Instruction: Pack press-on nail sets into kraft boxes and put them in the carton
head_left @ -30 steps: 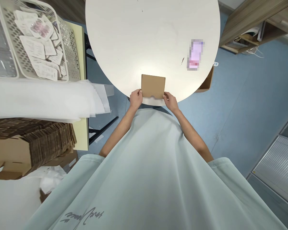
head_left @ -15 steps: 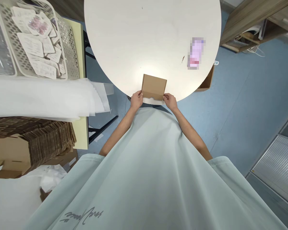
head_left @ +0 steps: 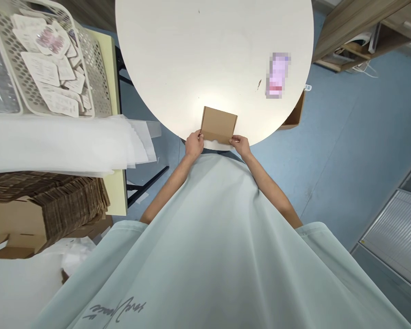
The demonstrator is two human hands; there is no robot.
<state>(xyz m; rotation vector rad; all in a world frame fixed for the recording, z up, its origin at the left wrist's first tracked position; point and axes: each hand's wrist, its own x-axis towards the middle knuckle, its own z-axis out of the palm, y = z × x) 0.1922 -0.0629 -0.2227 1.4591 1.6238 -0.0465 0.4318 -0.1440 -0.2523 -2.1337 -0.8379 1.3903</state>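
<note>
A small brown cardboard box (head_left: 219, 123) lies at the near edge of the round white table (head_left: 178, 55), its lid side up. My left hand (head_left: 194, 142) pinches the box's near left corner, fingers closed. At the near right corner, my right hand (head_left: 240, 145) has its fingertips closed on the box's front edge. The underside of the box and the tips of some fingers are hidden.
A blurred pink-purple item (head_left: 278, 75) lies on the table's right side. To the left, a side table (head_left: 118, 192) bears a perforated basket (head_left: 97, 73) of cards, white sheets (head_left: 55, 144) and stacked flat cardboard (head_left: 71, 201). An open carton (head_left: 294, 116) sits below the table's right edge.
My right hand has shifted slightly left along the front edge of the box, onto its near right corner. The left hand and the box stay nearly where they were; the view has shifted slightly.
</note>
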